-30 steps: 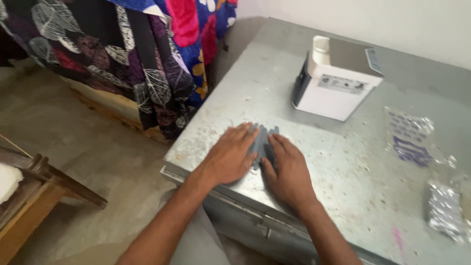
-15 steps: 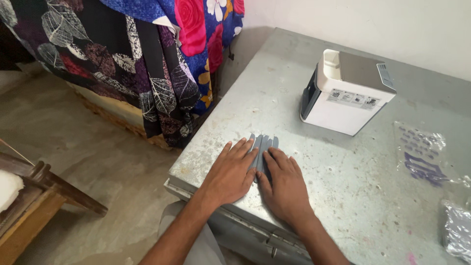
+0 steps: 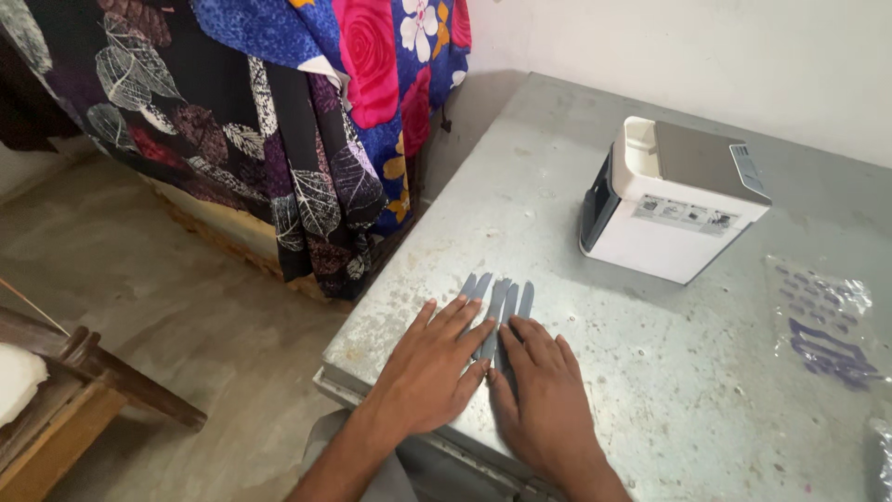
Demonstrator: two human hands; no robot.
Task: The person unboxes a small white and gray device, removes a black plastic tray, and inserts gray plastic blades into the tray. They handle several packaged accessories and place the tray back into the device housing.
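- The person's left hand (image 3: 429, 370) lies flat, palm down, near the front edge of the scuffed grey metal table (image 3: 650, 390), its fingers (image 3: 455, 321) stretched straight and slightly spread.
- The right hand (image 3: 548, 409) lies flat just beside it, fingers (image 3: 539, 346) straight and fairly close together; neither hand is curled or clamped on anything.
- Between and partly under the two hands is a small fan of thin grey flat strips (image 3: 502, 299), their far ends poking out beyond the fingertips and splaying a little. Both hands press on them; how far the strips run beneath the palms is hidden.
- As I judge it, the step in hand is flattening or squaring up these strips against the tabletop, with the strips pinned rather than gripped.
- Any next move, I would guess, calls for keeping light downward pressure so the fan does not scatter, and for pinching the strips at their free ends, since lying flat on metal they give little edge to lift by.
- Farther back stands a white boxy machine with a grey top and a dark front face (image 3: 671, 216), well apart from the hands.
- To the right lies a crumpled clear plastic bag with purple print (image 3: 822, 325).
- Patterned floral and leaf-print cloths (image 3: 316, 121) hang off the left of the table, and a brown wooden frame (image 3: 84, 381) sits on the concrete floor.
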